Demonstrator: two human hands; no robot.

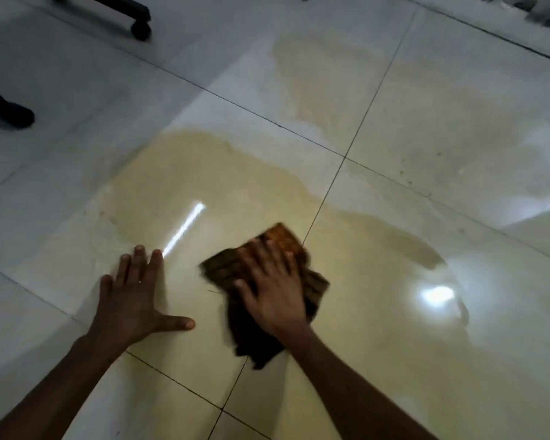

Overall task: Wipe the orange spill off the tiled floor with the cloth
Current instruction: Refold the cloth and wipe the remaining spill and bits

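A: We note the right hand (272, 289) pressing flat on the cloth (261, 315), fingers straight and spread wide, not curled round it. The cloth is brown with an orange checked patch at its far end; its outline is blurred.

B: Agreed. We place the cloth on the tiled floor (77, 100), straddling a grout line near where four tiles meet in the lower middle of the view. It lies inside the orange spill (242, 185).

A: The left hand (137, 300)?

B: We see it flat on the floor just left of the cloth, apart from it, fingers splayed and thumb pointing toward the cloth. It holds nothing. It rests on the near left part of the wet area.

A: Extent of the spill: we record a pale orange-yellow film across the tiles around both hands, running off to the right, with a fainter patch farther away toward the top of the view. Light reflections show on the wet surface: a streak just beyond the left hand, and a bright spot to the right of the cloth.

B: Other items: a black chair caster (140, 28) at the far left on dry tile, and a second dark chair leg (8, 109) at the left edge, both well apart from the spill.
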